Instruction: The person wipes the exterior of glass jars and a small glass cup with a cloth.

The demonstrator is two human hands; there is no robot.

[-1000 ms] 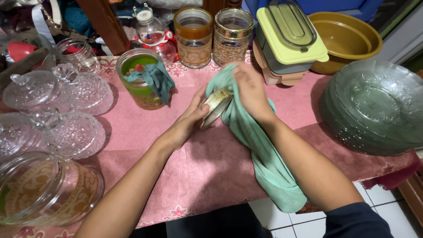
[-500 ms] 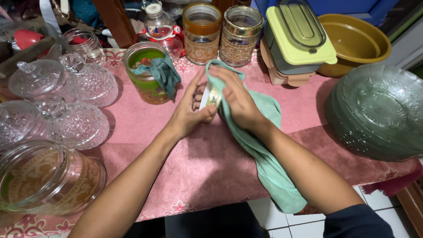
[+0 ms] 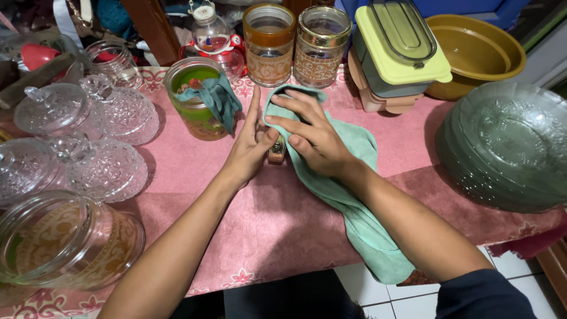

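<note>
Centre frame, on the pink tablecloth (image 3: 295,224): left hand (image 3: 248,150), fingers mostly straight, thumb pinching a small gold-rimmed lid (image 3: 276,150) held on edge. Right hand (image 3: 316,139) presses a green cloth (image 3: 354,207) against the lid's other side, fingers spread flat over it; the cloth trails to the lower right, over the table edge. Just left, upper centre: green jar (image 3: 198,109) with a dark rag (image 3: 218,97) draped on it. Two amber jars (image 3: 295,44) stand behind the hands.

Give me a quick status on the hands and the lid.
Left hand holds the lid on edge. Right hand presses the green cloth on it. Green jar close by, not touching.
</note>
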